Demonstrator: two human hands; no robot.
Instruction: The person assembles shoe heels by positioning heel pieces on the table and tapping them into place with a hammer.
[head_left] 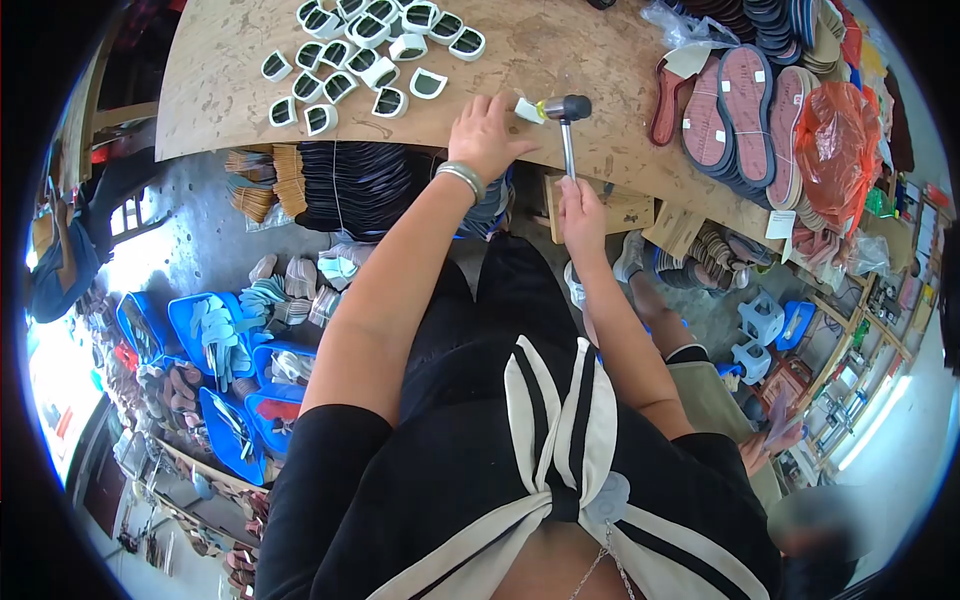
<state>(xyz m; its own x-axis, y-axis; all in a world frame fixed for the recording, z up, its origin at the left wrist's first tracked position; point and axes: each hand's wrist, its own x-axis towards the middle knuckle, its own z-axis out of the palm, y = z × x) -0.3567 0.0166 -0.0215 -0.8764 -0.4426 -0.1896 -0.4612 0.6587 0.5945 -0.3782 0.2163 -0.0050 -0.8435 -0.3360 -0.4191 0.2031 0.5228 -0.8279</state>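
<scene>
My right hand (582,212) is closed around the lower end of a hammer (569,142). Its metal shaft points away from me, and the dark head with a yellow-green end lies over the wooden table, against or just beside a small white piece (529,111). My left hand (486,135) is spread on the table near the edge, left of that piece, fingers apart and holding nothing visible. Beyond it to the left, many white heel-shaped pieces (389,102) with dark green faces are scattered. Whether the hammer touches the white piece cannot be made out.
The wooden table (230,90) curves ahead. Stacked reddish soles (752,110) and a red plastic bag (838,140) lie at its right. Dark bundled soles (360,190) sit under its edge. Blue bins (235,440) stand on the floor at left. Another person's hand (768,447) shows at right.
</scene>
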